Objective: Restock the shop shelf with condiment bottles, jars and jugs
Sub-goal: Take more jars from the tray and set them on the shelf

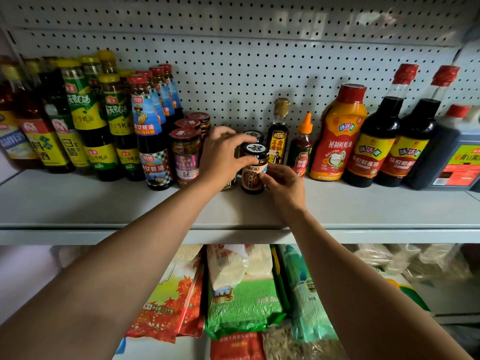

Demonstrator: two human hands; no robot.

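A small black-lidded sauce jar (253, 175) stands upright on the white shelf (104, 203), mid-row. My left hand (223, 154) grips its lid from the left, thumb in front and fingers curled over the top. My right hand (283, 185) pinches the jar's label from the lower right. A second black-lidded jar (255, 135) stands right behind it, and another jar (230, 184) is mostly hidden under my left hand.
Tall yellow-capped bottles (85, 113), blue-labelled oyster sauce bottles (150, 131) and red-lidded jars (185, 154) fill the shelf's left. To the right stand a slim dark bottle (279, 131), a small orange-capped bottle (302, 146), an orange squeeze bottle (337, 133), soy bottles (376, 141) and a jug (457, 152). Grain bags (241, 294) lie below.
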